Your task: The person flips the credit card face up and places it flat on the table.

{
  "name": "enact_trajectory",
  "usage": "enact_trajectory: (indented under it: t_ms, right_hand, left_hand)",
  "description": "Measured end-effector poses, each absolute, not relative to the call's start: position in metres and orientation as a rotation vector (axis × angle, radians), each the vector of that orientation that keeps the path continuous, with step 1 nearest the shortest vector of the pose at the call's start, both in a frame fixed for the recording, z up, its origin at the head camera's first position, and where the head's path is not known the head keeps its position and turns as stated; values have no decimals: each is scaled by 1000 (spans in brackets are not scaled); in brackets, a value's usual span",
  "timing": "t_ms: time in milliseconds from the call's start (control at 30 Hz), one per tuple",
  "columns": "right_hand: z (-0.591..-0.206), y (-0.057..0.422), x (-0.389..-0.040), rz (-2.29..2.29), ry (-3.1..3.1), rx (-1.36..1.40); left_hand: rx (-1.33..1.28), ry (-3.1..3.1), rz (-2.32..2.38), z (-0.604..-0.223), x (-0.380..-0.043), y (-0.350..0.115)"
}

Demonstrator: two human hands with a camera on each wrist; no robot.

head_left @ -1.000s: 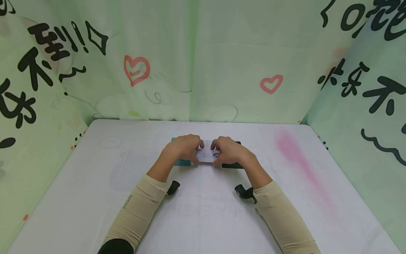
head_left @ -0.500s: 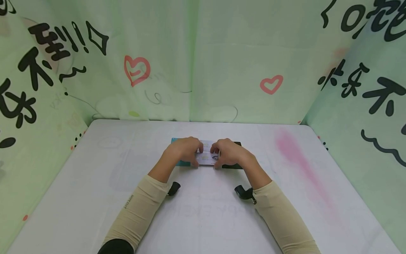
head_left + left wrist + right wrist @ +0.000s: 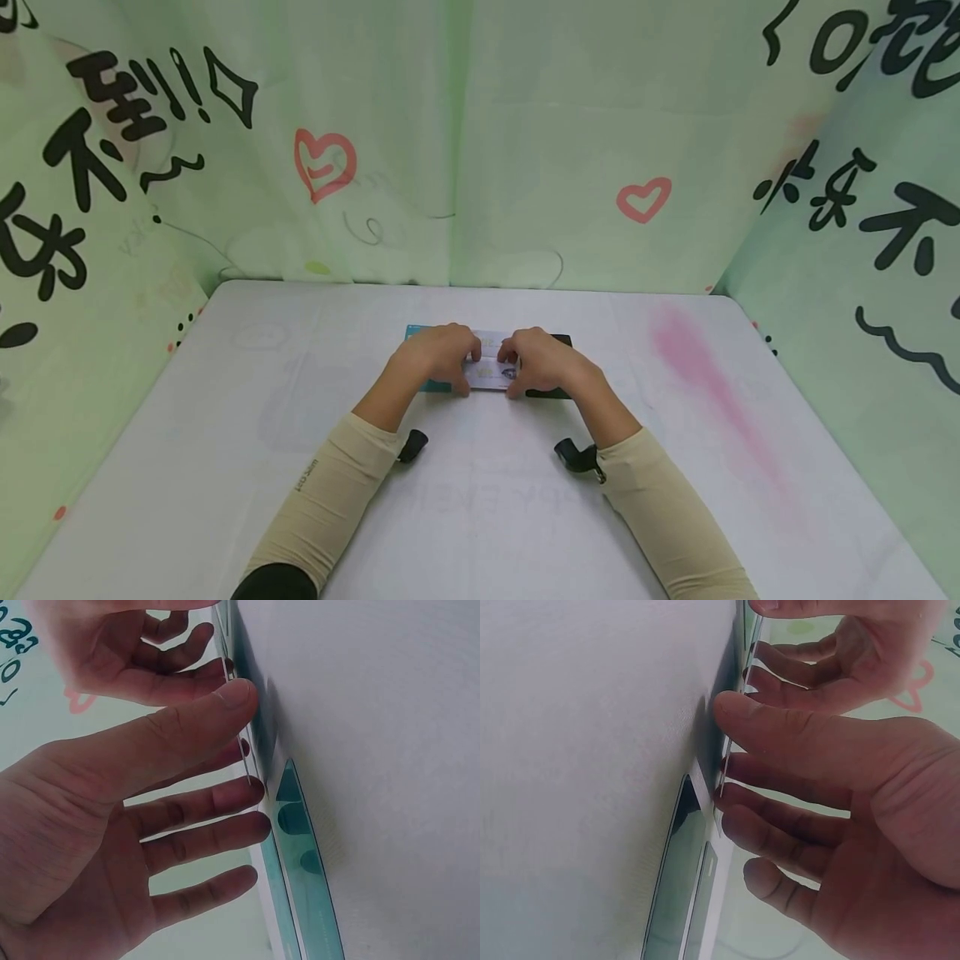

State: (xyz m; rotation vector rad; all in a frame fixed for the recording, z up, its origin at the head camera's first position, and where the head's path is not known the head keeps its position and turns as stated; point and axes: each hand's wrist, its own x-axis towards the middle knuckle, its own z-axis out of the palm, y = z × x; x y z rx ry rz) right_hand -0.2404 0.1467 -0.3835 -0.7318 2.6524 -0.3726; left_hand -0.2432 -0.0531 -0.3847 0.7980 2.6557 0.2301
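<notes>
Near the far part of the table, both hands hold a thin white printed card (image 3: 487, 377) between them. My left hand (image 3: 444, 354) pinches its left end, and my right hand (image 3: 542, 360) its right end. Seen edge-on in the left wrist view, the card passes between thumb and fingertips, slightly off the table. Behind it, another white card (image 3: 491, 340) lies mostly uncovered. Teal cards (image 3: 437, 387) lie under the left hand, partly hidden. Black cards (image 3: 551, 394) lie beneath the right hand; the right wrist view shows two dark cards (image 3: 673, 870) one beyond the other.
A white cloth covers the table (image 3: 480, 500), with a pink stain (image 3: 712, 392) on its right side. Green printed curtains (image 3: 525, 167) stand at the back and both sides. Black wrist cameras (image 3: 576, 454) hang below the forearms.
Both hands have moved slightly towards me with the white card, so more of the white card behind it shows. Over the last half second they have hardly moved.
</notes>
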Motion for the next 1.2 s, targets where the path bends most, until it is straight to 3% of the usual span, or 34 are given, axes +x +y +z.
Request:
enact_trajectory:
  t_ms: [1200]
  right_hand:
    - [-388, 142, -238, -314, 2695, -685]
  left_hand:
    - [760, 2666, 168, -386, -240, -50]
